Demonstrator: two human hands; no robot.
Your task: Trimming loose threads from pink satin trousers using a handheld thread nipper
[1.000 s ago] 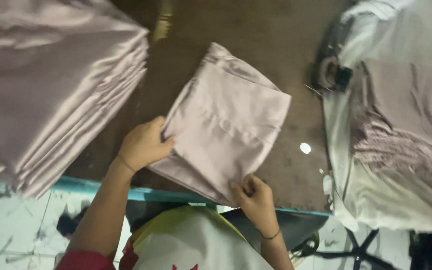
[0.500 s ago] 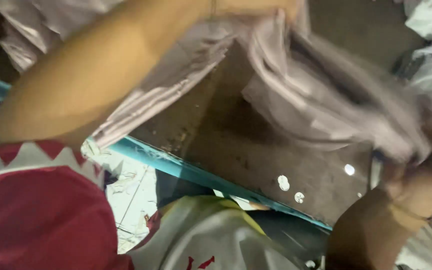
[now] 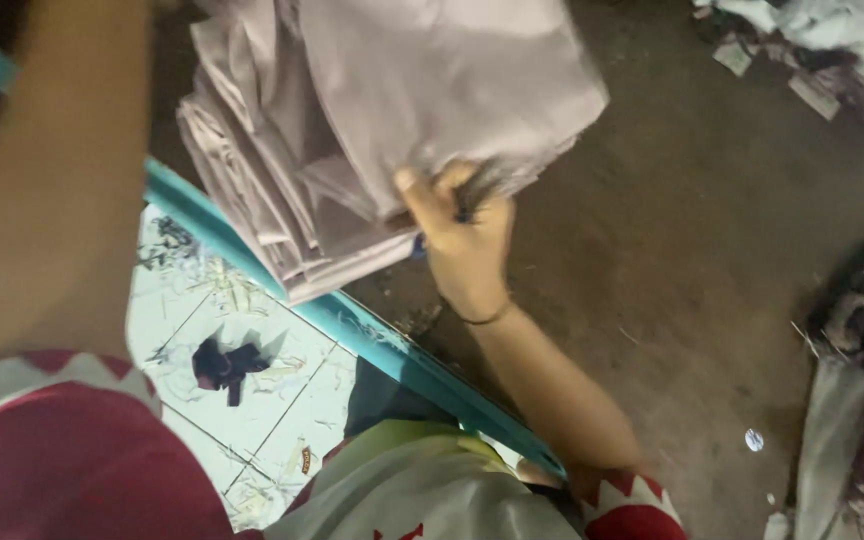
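Note:
My right hand (image 3: 462, 235) grips the near edge of a folded pale mauve cloth (image 3: 442, 80) and holds it over a stack of folded cloths of the same colour (image 3: 252, 190) at the table's left edge. A small dark thing shows between my fingers, but I cannot tell what it is. My left forearm (image 3: 62, 180) reaches up along the left side of the view, and its hand is out of view past the top edge.
The brown table (image 3: 712, 260) has a teal front edge (image 3: 372, 335). More cloth lies heaped at the right (image 3: 852, 430) and the top right corner (image 3: 842, 40). Below the edge is a tiled floor (image 3: 272, 400) littered with thread and a dark scrap (image 3: 227, 365).
One second ago both hands held the folded cloth flat in the middle of the table. It has since been lifted and carried left onto the stack, and my view has swung that way.

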